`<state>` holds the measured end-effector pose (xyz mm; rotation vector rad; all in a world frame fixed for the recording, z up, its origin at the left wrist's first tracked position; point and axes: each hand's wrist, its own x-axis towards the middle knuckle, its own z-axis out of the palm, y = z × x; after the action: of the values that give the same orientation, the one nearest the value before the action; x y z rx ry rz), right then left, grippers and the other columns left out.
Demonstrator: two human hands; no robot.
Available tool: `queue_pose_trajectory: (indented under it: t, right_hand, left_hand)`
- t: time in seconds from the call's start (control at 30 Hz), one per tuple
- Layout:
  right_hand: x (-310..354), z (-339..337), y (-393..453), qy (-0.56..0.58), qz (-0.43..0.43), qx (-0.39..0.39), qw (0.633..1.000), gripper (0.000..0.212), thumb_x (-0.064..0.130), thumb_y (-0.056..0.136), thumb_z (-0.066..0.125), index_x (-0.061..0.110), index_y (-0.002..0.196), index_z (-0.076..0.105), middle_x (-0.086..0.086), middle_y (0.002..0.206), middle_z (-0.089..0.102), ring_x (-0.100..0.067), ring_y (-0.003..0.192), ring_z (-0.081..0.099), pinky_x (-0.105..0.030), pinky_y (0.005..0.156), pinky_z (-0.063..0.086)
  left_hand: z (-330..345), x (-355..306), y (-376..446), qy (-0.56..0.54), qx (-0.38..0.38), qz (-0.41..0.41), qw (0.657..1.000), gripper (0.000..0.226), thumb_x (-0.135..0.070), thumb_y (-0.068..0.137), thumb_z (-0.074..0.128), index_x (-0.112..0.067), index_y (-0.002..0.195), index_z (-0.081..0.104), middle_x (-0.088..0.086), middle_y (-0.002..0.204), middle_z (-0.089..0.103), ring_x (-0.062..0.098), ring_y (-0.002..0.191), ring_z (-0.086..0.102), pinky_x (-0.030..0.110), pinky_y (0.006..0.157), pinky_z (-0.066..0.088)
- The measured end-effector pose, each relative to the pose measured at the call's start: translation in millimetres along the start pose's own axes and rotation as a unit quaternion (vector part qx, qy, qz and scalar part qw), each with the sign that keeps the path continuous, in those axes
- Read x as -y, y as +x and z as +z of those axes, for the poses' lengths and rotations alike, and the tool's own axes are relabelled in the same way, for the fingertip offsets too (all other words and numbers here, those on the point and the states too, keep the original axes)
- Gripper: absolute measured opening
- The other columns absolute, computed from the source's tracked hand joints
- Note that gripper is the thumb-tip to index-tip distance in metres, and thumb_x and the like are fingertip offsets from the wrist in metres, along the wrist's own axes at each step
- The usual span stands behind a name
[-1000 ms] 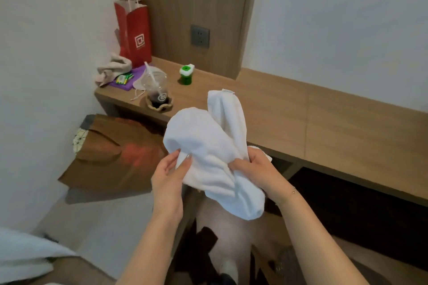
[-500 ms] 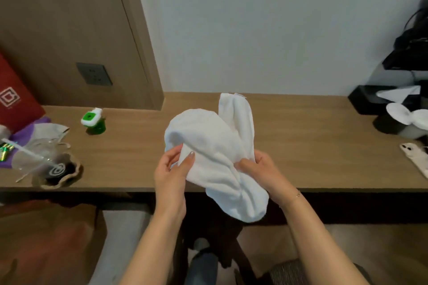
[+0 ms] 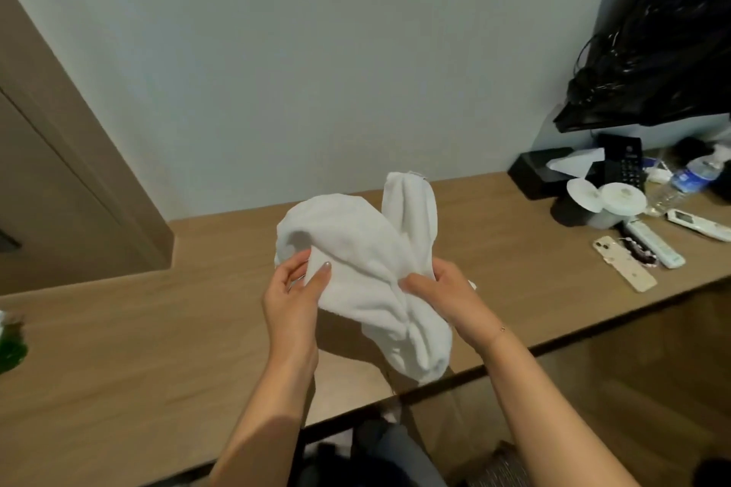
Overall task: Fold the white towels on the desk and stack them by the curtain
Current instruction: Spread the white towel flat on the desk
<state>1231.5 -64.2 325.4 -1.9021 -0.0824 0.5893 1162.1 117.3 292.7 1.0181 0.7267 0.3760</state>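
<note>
A crumpled white towel (image 3: 368, 273) hangs bunched in the air above the wooden desk (image 3: 158, 328), one end sticking up and the other drooping past the desk's front edge. My left hand (image 3: 292, 297) pinches its left side, thumb on the near face and fingers behind the cloth. My right hand (image 3: 443, 293) grips the gathered middle from the right. No curtain and no other white towel shows in the head view.
At the desk's right end lie a phone (image 3: 625, 269), two remote controls (image 3: 652, 245), a water bottle (image 3: 684, 182), white lids (image 3: 605, 200), a black tissue box (image 3: 553, 174) and a black bag (image 3: 664, 43). A wooden panel (image 3: 59, 170) stands at the left.
My view has swung right along the desk, away from the red bag and cup toward the right end. Both hands keep the same hold on the towel, now over the desk.
</note>
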Motion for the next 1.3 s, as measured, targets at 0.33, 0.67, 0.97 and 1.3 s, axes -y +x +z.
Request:
queue_pose_trajectory:
  t: [0.33, 0.67, 0.97, 1.3]
  right_hand:
    - [-15, -24, 94, -0.040, 0.011, 0.046, 0.998, 0.015, 0.011, 0.088, 0.065, 0.007, 0.102, 0.066, -0.005, 0.096, 0.072, -0.014, 0.084, 0.069, -0.022, 0.068, 0.054]
    - [-71, -95, 216, -0.073, 0.006, 0.147, 0.986, 0.026, 0.026, 0.086, 0.070, 0.014, 0.109, 0.064, -0.004, 0.100, 0.070, -0.018, 0.095, 0.067, -0.036, 0.085, 0.056]
    - [-128, -100, 270, -0.163, -0.051, 0.120, 0.978, 0.039, 0.043, 0.086, 0.066, 0.009, 0.104, 0.060, -0.009, 0.092, 0.067, -0.025, 0.085, 0.064, -0.022, 0.068, 0.048]
    - [-176, -97, 266, 0.130, -0.182, 0.046, 0.974, 0.026, 0.033, 0.095, 0.058, 0.009, 0.086, 0.064, -0.014, 0.072, 0.059, -0.025, 0.066, 0.051, -0.039, 0.061, 0.044]
  left_hand:
    - [42, 31, 51, 0.000, -0.086, 0.005, 0.996, 0.030, -0.002, 0.083, 0.074, -0.023, 0.102, 0.064, -0.001, 0.108, 0.066, 0.013, 0.099, 0.063, 0.031, 0.091, 0.052]
    - [136, 128, 105, 0.124, -0.205, 0.064, 0.969, 0.025, -0.013, 0.089, 0.069, -0.024, 0.110, 0.063, -0.010, 0.108, 0.065, 0.004, 0.101, 0.059, 0.031, 0.094, 0.051]
    - [152, 193, 143, 0.201, -0.226, 0.141, 0.943, 0.023, -0.022, 0.092, 0.066, -0.025, 0.114, 0.062, -0.012, 0.115, 0.064, 0.003, 0.107, 0.059, 0.032, 0.096, 0.051]
    - [128, 218, 162, 0.324, -0.169, 0.325, 0.872, 0.016, -0.011, 0.093, 0.064, -0.019, 0.107, 0.064, -0.010, 0.103, 0.061, -0.004, 0.097, 0.055, 0.005, 0.081, 0.040]
